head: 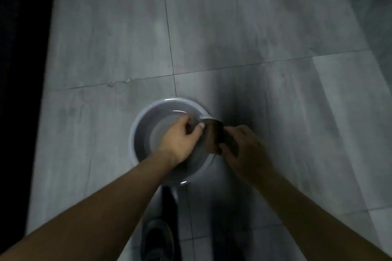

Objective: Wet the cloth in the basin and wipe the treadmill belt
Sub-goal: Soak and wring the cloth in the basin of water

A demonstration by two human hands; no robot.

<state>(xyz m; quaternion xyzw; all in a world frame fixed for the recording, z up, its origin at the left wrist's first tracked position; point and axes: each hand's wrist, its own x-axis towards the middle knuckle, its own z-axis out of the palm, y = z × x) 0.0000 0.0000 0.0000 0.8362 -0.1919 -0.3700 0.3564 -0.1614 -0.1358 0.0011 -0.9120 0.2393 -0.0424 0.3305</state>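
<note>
A round white basin (144,121) with water in it stands on the grey tiled floor below me. A dark brown cloth (213,136) is stretched over the basin's right rim, held between both hands. My left hand (180,137) grips its left end above the water. My right hand (246,150) grips its right end just outside the rim. The treadmill belt is not in view.
Large grey floor tiles (233,27) spread in every direction. A black strip (21,70) runs down the left edge of the view. My dark shoe (157,239) stands just behind the basin. A paler step or ledge (373,17) lies at the far right.
</note>
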